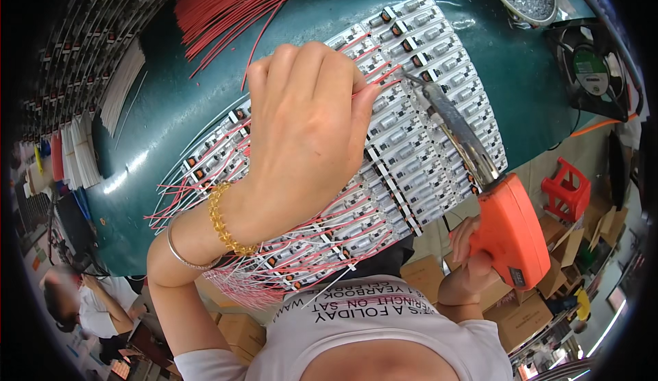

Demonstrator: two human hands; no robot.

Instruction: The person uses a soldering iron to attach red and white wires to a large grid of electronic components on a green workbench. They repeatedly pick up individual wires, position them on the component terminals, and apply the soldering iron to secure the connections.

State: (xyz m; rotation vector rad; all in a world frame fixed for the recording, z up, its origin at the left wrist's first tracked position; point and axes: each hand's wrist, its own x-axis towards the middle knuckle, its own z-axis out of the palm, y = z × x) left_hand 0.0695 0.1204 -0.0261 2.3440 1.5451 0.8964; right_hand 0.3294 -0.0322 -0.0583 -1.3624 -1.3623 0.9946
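Note:
My left hand (308, 114) is closed over the middle of a panel of small circuit boards (411, 134), thumb and fingers pinching a thin red wire (384, 75). The wire's free end reaches the boards just right of my fingertips. Gripped in my right hand (473, 264) is a soldering gun (515, 227) with an orange-red handle and a metal barrel. Its tip is close to the wire end; whether they touch I cannot tell. Many red and white wires (274, 264) trail from the boards at the panel's left and near side. My left palm hides part of the panel.
On the green table (137, 203) lie a pile of loose red wires (233, 1) and a bundle of white wires (123, 90). A round dish (505, 4) of shiny grey bits and a black fan (591, 69) are at far right. Beyond are a red stool (567, 189), cardboard boxes (521, 323) and another person (103, 305).

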